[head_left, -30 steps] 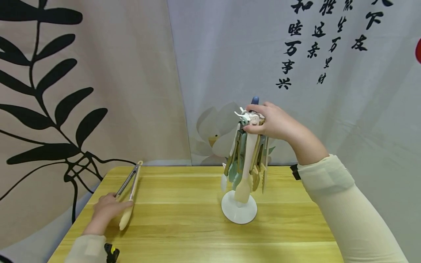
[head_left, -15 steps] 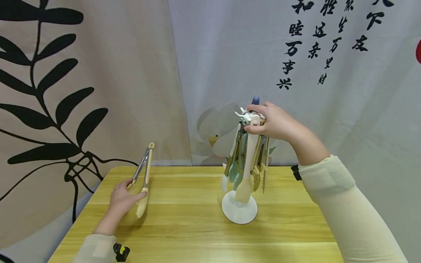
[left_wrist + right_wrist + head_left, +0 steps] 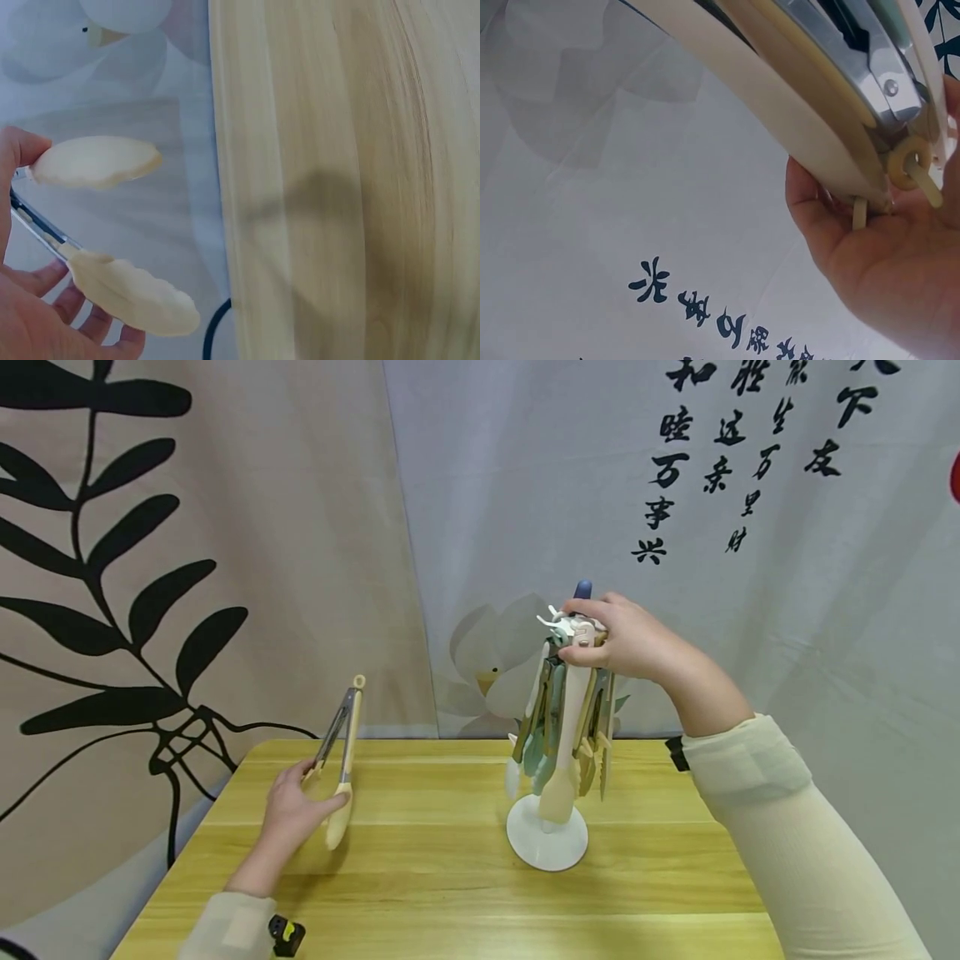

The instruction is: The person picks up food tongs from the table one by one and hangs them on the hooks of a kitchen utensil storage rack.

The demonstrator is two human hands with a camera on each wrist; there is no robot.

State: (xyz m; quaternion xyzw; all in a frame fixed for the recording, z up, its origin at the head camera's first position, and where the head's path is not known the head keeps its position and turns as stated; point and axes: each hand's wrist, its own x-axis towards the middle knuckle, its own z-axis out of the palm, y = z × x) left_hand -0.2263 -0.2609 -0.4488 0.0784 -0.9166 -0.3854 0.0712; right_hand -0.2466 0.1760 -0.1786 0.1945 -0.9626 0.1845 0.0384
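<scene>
In the head view my left hand point(image 3: 292, 810) holds cream-and-metal kitchen tongs point(image 3: 351, 731) over the left of the table, ring end up. Thumb on one arm and fingers on the other, it grips the spread tongs. The left wrist view shows their two cream scalloped tips point(image 3: 135, 300) apart, nothing between them. My right hand point(image 3: 633, 643) grips the top of a white utensil stand point(image 3: 547, 853) hung with utensils, among them a cream spatula point(image 3: 557, 797). In the right wrist view, a yellow hanging ring point(image 3: 900, 176) sits on a hook beside the palm.
The stand's round base rests on the wooden table point(image 3: 420, 893), right of the tongs. A cloth backdrop point(image 3: 510, 485) with black characters and a leaf print hangs behind the table's far edge.
My left hand has moved right and away from me with the tongs, raising them from low over the table's left. My right hand stays on the stand's top.
</scene>
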